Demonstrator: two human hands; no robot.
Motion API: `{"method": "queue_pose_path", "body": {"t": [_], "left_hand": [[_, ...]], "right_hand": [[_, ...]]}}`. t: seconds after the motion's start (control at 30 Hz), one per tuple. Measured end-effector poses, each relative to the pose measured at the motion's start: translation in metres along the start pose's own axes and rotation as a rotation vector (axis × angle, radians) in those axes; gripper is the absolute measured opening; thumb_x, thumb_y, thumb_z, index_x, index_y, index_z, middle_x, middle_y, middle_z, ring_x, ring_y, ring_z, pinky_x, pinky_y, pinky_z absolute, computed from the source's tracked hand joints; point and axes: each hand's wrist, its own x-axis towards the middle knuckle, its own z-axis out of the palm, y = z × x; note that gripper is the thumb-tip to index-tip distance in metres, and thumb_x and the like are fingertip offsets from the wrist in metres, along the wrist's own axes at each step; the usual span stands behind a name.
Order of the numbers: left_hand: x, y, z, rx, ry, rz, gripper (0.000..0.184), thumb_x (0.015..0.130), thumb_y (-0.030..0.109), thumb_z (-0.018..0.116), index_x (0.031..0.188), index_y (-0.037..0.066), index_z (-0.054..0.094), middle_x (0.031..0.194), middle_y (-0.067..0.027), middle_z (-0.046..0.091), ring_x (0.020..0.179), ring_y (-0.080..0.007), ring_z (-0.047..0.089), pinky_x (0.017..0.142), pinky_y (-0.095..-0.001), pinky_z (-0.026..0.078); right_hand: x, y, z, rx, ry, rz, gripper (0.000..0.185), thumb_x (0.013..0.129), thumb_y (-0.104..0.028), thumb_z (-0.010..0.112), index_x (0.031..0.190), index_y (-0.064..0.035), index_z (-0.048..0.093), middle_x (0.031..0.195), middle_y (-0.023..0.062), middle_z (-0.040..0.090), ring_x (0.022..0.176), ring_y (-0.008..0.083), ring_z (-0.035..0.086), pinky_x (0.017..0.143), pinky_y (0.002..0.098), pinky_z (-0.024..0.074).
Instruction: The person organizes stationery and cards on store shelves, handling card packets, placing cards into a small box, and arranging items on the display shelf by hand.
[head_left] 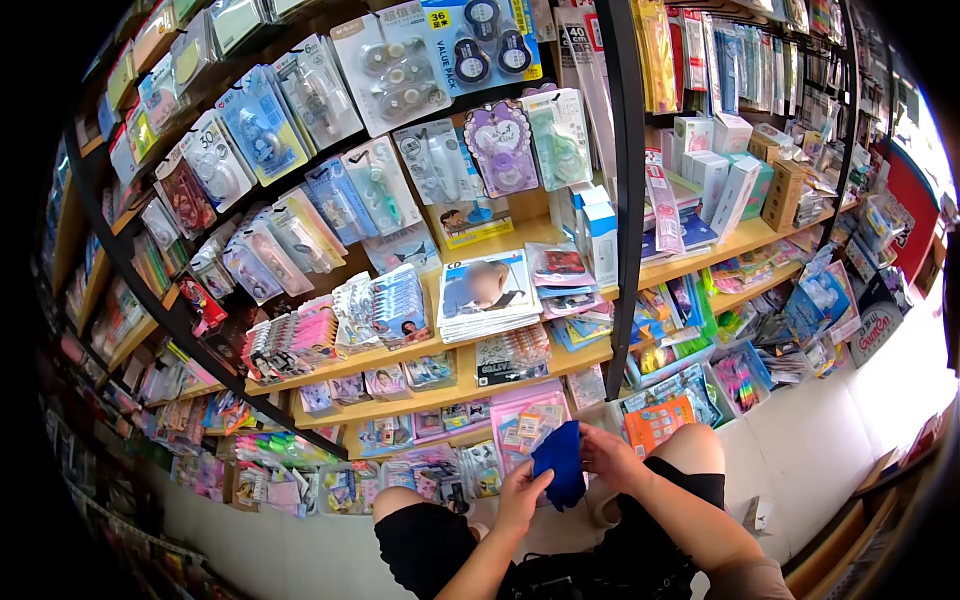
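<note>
Between my two hands is a dark blue, cloth-like piece [560,465] with an uneven lower edge; what exactly it is I cannot make out. My left hand [522,500] pinches its lower left edge, thumb on top. At its upper right side, the fingers of my right hand [608,457] are closed on the edge. The piece hangs above the floor between my bent knees. Just beyond it, a pink tray [497,412] with small packets stands on the low shelf level.
Shelves full of packaged stationery curve around me. A black upright post [627,200] divides them. Ahead, CD-labelled packs [488,300] lie on a wooden shelf [470,375]. Low bins of goods, including an orange packet [660,425], line the floor. Tiled floor [820,430] stretches right.
</note>
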Motion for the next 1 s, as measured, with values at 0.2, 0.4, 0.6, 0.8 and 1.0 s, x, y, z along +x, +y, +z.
{"method": "queue_pose_path", "body": {"t": [0.2, 0.4, 0.6, 0.8, 1.0], "left_hand": [[0.000, -0.009, 0.003, -0.273, -0.203, -0.129, 0.016, 0.084, 0.006, 0.055, 0.099, 0.003, 0.058, 0.094, -0.0017, 0.059, 0.085, -0.0106, 0.056, 0.077, -0.0255, 0.044], [0.004, -0.014, 0.002, -0.401, -0.086, -0.213, 0.008, 0.084, 0.007, 0.054, 0.091, 0.004, 0.056, 0.085, 0.0000, 0.057, 0.080, -0.0088, 0.053, 0.073, -0.0221, 0.041], [0.014, -0.027, -0.018, -0.188, 0.143, 0.057, 0.005, 0.081, 0.004, 0.057, 0.086, 0.005, 0.056, 0.081, 0.0013, 0.054, 0.073, -0.0052, 0.049, 0.065, -0.0188, 0.037], [0.000, 0.008, 0.001, -0.049, 0.066, 0.223, 0.007, 0.081, 0.001, 0.057, 0.087, 0.003, 0.057, 0.078, 0.0028, 0.051, 0.071, -0.0033, 0.045, 0.064, -0.0163, 0.034], [0.016, 0.027, 0.025, 0.150, -0.021, 0.304, 0.007, 0.083, 0.000, 0.056, 0.090, 0.000, 0.056, 0.078, 0.0017, 0.051, 0.069, -0.0028, 0.046, 0.061, -0.0165, 0.036]], "right_hand": [[-0.021, 0.001, 0.008, -0.285, 0.053, -0.053, 0.027, 0.086, -0.026, 0.058, 0.104, -0.0062, 0.058, 0.093, 0.0023, 0.060, 0.083, 0.0121, 0.057, 0.074, 0.0286, 0.0450], [-0.019, -0.003, -0.011, -0.106, 0.230, -0.126, 0.013, 0.082, -0.014, 0.061, 0.093, -0.0063, 0.063, 0.085, 0.0023, 0.062, 0.081, 0.0134, 0.058, 0.077, 0.0298, 0.0445], [-0.024, -0.016, -0.012, 0.042, 0.199, -0.155, 0.007, 0.085, -0.015, 0.056, 0.088, -0.0096, 0.059, 0.084, 0.0046, 0.062, 0.081, 0.0177, 0.060, 0.074, 0.0319, 0.0463], [-0.036, -0.047, 0.003, 0.273, -0.117, -0.284, 0.016, 0.088, -0.023, 0.050, 0.098, -0.0109, 0.053, 0.097, 0.0078, 0.061, 0.088, 0.0218, 0.059, 0.081, 0.0386, 0.0466], [-0.024, 0.002, 0.001, -0.024, 0.000, 0.095, 0.024, 0.090, -0.016, 0.047, 0.110, -0.0033, 0.053, 0.105, 0.0080, 0.059, 0.097, 0.0201, 0.057, 0.087, 0.0352, 0.0459]]}}
